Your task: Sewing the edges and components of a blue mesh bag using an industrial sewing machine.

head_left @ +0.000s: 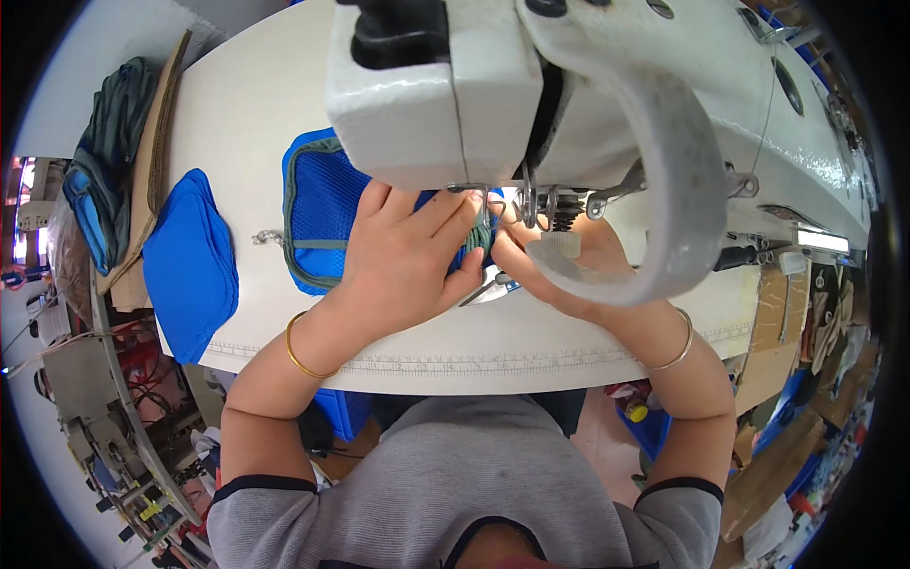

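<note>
Head view gives me a white enamelled sewing machine (403,123) over a pale cream bench (246,95), with a royal-blue mesh fabric piece edged in grey-green binding (320,204) lying flat, its right part under the machine head. I see the left hand (403,251) spread palm down on the mesh, thumb apart from the fingers; the right hand (595,254) sits at the piece's right edge, partly behind the machine's fittings, and I cannot tell whether its fingertips are pinching the fabric. To work this edge well, I would have the left palm steer lightly without pulling, let the right fingertips keep the binding even, and hold both sets of fingers clear of the needle, which I cannot make out. I would also keep the silver pointed tool (491,287), just beside the hands, from catching the fabric's near edge. As for containers, a blue plastic bin (343,413) stands below the bench on the left, its contents not readable from here. Another blue plastic bin (654,438), below on the right, has a yellow-capped item (637,413) at its top among things too small to tell.
</note>
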Demonstrator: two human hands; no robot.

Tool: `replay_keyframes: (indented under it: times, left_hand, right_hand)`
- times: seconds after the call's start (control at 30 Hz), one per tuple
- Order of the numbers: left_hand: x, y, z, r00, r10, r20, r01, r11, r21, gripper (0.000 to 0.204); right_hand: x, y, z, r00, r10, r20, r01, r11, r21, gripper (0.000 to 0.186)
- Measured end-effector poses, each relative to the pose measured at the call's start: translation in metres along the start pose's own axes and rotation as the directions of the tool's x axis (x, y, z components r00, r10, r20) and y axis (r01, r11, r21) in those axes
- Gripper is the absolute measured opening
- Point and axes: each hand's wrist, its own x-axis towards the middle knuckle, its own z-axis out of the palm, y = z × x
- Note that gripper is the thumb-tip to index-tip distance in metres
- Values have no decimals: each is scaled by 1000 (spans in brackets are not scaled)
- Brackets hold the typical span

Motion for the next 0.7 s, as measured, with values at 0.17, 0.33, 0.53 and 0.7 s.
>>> replay_keyframes:
  times: [0.17, 0.33, 0.53, 0.7]
  left_hand:
    - [2, -3, -1, 994, -70, 81, 75, 996, -54, 40]
    - [1, -12, -1, 994, -64, 93, 78, 985, -154, 43]
    - [3, -18, 2, 983, -94, 158, 137, 949, -284, 41]
    - [8, -19, -2, 997, -8, 83, 25, 978, -205, 40]
  right_hand:
    - [1, -1, -2, 1000, -14, 6, 14, 1000, 1, 14]
    - [1, -2, 3, 998, -32, -55, 32, 999, 5, 15]
    - [-8, -4, 22, 996, -60, 71, 59, 998, 12, 17]
    - [-5, -8, 11, 997, 49, 61, -53, 997, 62, 19]
